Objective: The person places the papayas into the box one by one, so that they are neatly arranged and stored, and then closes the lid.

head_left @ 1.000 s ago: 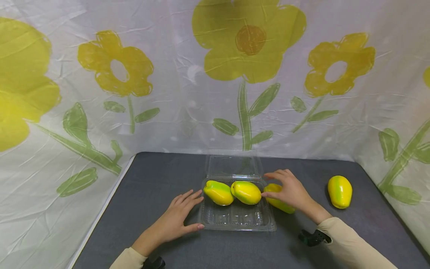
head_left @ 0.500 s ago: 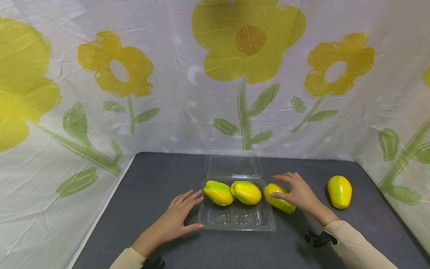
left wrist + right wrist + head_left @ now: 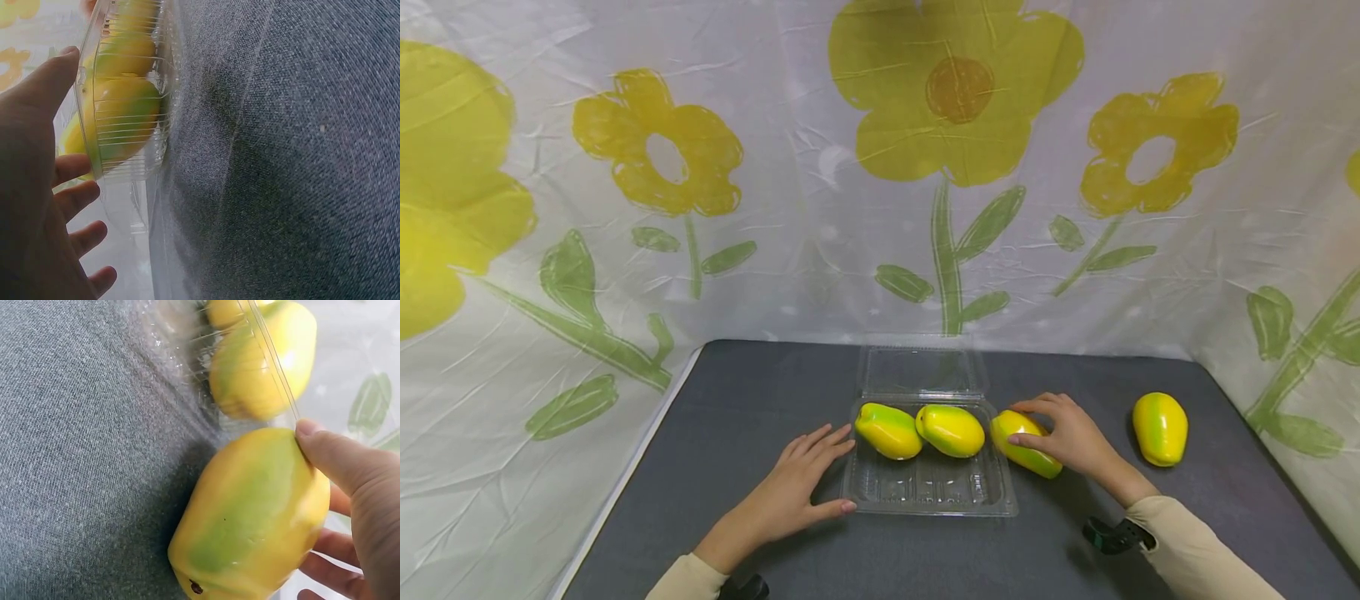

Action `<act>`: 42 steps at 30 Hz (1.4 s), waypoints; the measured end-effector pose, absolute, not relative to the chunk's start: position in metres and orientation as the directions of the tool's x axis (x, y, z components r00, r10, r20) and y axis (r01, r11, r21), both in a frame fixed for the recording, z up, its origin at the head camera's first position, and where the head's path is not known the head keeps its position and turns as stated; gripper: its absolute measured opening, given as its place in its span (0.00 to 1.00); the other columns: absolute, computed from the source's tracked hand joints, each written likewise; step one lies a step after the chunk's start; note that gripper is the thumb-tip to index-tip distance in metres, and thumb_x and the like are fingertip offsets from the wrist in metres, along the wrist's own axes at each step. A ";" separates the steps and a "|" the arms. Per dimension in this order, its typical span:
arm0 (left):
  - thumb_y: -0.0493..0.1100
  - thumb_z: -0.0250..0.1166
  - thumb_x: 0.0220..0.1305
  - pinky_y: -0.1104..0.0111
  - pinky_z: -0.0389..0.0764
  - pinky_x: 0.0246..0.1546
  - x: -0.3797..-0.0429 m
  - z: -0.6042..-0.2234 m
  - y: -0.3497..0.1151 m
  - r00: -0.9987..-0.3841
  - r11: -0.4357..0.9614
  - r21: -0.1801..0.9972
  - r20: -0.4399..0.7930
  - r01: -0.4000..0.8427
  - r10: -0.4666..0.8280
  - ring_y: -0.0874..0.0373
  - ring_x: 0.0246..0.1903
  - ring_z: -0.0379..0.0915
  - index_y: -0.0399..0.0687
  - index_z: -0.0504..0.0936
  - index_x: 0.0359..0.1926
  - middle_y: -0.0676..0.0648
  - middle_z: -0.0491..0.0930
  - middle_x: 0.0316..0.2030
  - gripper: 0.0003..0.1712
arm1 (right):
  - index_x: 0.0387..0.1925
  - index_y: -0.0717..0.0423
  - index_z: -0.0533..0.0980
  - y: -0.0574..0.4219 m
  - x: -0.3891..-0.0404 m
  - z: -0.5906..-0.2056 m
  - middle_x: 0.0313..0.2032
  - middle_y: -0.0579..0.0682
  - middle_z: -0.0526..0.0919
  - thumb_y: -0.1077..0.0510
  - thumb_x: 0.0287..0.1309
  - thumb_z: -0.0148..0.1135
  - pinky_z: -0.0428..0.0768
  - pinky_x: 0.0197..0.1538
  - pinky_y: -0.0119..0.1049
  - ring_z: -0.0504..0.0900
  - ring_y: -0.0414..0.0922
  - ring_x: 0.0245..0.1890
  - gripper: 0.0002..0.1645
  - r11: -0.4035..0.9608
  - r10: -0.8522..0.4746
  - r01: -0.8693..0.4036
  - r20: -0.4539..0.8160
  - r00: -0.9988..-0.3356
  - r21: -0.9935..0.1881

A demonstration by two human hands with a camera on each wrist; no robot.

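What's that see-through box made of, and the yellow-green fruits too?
The box looks like thin, shiny clear plastic: fruits show through its ribbed side. The fruits look smooth and glossy, with bright highlights: maybe plastic or foam, though possibly real.

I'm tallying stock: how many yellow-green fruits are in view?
4: a left fruit and a middle fruit in the clear container, a third fruit beside it at the right hand, and a fourth fruit farther right. None appears hidden.

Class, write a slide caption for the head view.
Two yellow fruits sit in an open clear box; the right hand grasps a third fruit beside it.
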State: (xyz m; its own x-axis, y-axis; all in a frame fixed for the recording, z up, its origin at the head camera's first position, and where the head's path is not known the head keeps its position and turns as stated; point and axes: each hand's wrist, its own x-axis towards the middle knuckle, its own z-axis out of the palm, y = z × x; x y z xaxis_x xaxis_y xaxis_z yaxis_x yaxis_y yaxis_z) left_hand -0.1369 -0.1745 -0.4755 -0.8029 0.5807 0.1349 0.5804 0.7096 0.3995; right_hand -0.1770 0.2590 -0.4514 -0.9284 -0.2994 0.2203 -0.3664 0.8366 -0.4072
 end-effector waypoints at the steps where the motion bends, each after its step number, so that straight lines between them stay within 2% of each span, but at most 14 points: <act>1: 0.71 0.61 0.61 0.37 0.55 0.71 -0.137 -0.475 -0.174 -0.802 0.708 0.400 0.136 0.582 0.582 0.41 0.77 0.49 0.52 0.62 0.74 0.50 0.54 0.78 0.48 | 0.52 0.48 0.83 0.260 -0.177 -0.452 0.46 0.49 0.85 0.39 0.50 0.73 0.79 0.47 0.52 0.79 0.51 0.48 0.30 0.835 -0.301 -0.369 0.223 -0.927 -0.407; 7: 0.73 0.59 0.61 0.38 0.55 0.71 -0.136 -0.475 -0.175 -0.801 0.708 0.396 0.139 0.584 0.583 0.43 0.77 0.49 0.53 0.62 0.74 0.50 0.54 0.78 0.48 | 0.51 0.50 0.83 0.266 -0.175 -0.453 0.45 0.48 0.86 0.40 0.51 0.73 0.79 0.46 0.48 0.81 0.49 0.45 0.29 0.827 -0.305 -0.380 0.237 -0.922 -0.415; 13: 0.73 0.59 0.61 0.37 0.55 0.71 -0.137 -0.475 -0.174 -0.802 0.709 0.398 0.140 0.582 0.581 0.42 0.77 0.50 0.53 0.63 0.74 0.50 0.55 0.78 0.48 | 0.50 0.52 0.83 0.273 -0.173 -0.452 0.48 0.50 0.86 0.43 0.52 0.74 0.79 0.48 0.52 0.81 0.51 0.47 0.27 0.828 -0.289 -0.363 0.230 -0.929 -0.427; 19: 0.70 0.62 0.61 0.37 0.54 0.71 -0.137 -0.475 -0.174 -0.803 0.704 0.412 0.137 0.578 0.580 0.42 0.77 0.49 0.52 0.63 0.74 0.50 0.54 0.78 0.48 | 0.47 0.51 0.81 0.280 -0.171 -0.450 0.46 0.50 0.85 0.48 0.53 0.74 0.78 0.50 0.53 0.80 0.51 0.47 0.21 0.820 -0.282 -0.366 0.245 -0.928 -0.441; 29: 0.75 0.57 0.60 0.37 0.55 0.71 -0.137 -0.476 -0.175 -0.803 0.705 0.407 0.138 0.580 0.580 0.42 0.77 0.49 0.53 0.63 0.74 0.50 0.54 0.78 0.49 | 0.42 0.46 0.82 0.287 -0.169 -0.448 0.44 0.45 0.85 0.54 0.56 0.72 0.76 0.50 0.53 0.78 0.50 0.48 0.11 0.793 -0.294 -0.384 0.256 -0.921 -0.472; 42: 0.74 0.58 0.61 0.37 0.54 0.71 -0.136 -0.475 -0.175 -0.803 0.707 0.406 0.136 0.580 0.581 0.42 0.77 0.49 0.53 0.62 0.74 0.50 0.54 0.78 0.49 | 0.44 0.47 0.82 0.288 -0.169 -0.447 0.46 0.47 0.85 0.54 0.58 0.70 0.76 0.50 0.54 0.78 0.51 0.48 0.11 0.789 -0.304 -0.388 0.246 -0.920 -0.476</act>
